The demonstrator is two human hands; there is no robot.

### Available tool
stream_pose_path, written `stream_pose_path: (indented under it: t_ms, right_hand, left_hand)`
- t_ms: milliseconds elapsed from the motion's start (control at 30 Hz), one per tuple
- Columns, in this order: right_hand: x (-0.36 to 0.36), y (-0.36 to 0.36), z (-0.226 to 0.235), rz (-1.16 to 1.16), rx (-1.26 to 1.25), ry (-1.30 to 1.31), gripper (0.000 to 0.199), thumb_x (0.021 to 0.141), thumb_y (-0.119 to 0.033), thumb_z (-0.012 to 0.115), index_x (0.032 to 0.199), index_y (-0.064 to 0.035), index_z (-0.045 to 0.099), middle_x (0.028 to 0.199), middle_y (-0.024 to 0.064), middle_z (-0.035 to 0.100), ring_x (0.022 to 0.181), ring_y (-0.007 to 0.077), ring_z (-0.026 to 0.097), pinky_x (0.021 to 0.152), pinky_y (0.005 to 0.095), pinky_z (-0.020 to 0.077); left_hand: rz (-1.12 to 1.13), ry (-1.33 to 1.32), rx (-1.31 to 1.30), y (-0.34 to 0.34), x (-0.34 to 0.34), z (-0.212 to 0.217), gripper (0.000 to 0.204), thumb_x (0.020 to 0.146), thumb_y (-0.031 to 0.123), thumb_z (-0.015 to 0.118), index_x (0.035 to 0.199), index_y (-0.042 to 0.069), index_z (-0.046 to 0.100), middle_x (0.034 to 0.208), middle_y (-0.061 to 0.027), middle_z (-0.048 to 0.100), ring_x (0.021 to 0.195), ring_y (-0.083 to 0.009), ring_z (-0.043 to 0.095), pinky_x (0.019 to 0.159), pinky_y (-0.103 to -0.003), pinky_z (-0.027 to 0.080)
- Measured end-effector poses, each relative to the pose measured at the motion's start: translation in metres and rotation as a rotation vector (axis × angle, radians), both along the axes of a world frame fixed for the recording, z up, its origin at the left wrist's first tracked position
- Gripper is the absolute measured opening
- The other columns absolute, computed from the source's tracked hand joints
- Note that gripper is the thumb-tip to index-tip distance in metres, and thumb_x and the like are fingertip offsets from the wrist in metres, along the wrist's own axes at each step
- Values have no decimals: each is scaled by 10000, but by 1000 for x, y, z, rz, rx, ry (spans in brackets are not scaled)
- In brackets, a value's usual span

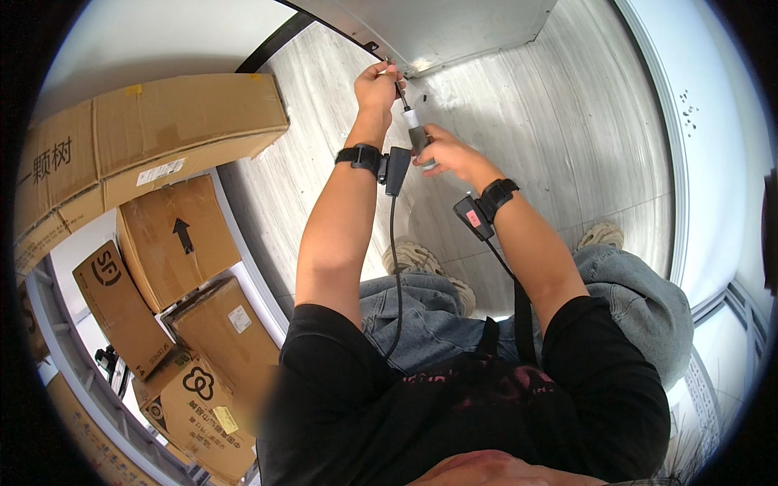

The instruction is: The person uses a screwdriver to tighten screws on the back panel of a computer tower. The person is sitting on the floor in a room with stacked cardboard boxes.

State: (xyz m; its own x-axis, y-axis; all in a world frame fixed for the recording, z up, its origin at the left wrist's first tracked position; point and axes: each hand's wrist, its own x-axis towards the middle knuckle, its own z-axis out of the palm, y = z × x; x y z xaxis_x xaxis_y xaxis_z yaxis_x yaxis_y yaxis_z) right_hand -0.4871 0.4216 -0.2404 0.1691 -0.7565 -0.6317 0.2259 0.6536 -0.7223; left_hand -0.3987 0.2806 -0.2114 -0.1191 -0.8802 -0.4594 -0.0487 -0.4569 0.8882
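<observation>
My right hand (444,153) is closed around the grey and white handle of a screwdriver (412,120). The screwdriver's thin shaft points up and left, toward the lower edge of a grey metal panel (454,32). Beside that edge, my left hand (378,87) pinches its fingers together around the shaft's tip. What the fingertips hold there is too small and covered to make out. A small black piece (425,98) lies on the floor to the right of the shaft.
Cardboard boxes (182,235) stand stacked on a rack at the left, one long carton (186,109) reaching toward my left arm. A white wall panel (705,162) rises at the right. Cables run from boxes strapped to both wrists. My shoes (417,257) rest on the wood-patterned floor (567,138).
</observation>
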Motion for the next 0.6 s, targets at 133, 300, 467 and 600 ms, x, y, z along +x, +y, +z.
stream_pose_path:
  t_ms: [133, 300, 467, 600]
  right_hand:
    - [0, -1, -6, 69, -88, 127, 507, 714, -87, 707, 1160, -12, 477, 1034, 114, 569, 930, 235, 589, 714, 372, 554]
    - [10, 1, -2, 76, -110, 181, 509, 698, -129, 749, 1124, -3, 499, 993, 107, 585, 857, 225, 610, 651, 352, 561]
    - [10, 3, -6, 79, -91, 227, 497, 689, -153, 755, 1093, -4, 508, 957, 117, 585, 814, 222, 616, 627, 346, 557]
    - [-14, 18, -13, 55, -79, 284, 431, 696, -156, 723, 1036, -6, 505, 896, 114, 575, 762, 215, 608, 605, 338, 542]
  left_hand:
    - [-11, 5, 8, 1, 1, 5, 170, 921, 190, 560, 973, 35, 608, 805, -62, 633, 658, -164, 619, 600, -288, 501]
    - [29, -9, -18, 3, 0, 10, 141, 903, 146, 556, 939, 16, 595, 735, -100, 627, 553, -165, 589, 506, -277, 469]
    - [53, 3, -11, 4, -3, 0, 149, 904, 145, 552, 967, 15, 587, 730, -115, 631, 539, -167, 587, 494, -283, 470]
    - [-6, 47, -23, 19, -30, -7, 148, 907, 155, 542, 978, 35, 591, 742, -104, 637, 573, -175, 608, 534, -287, 488]
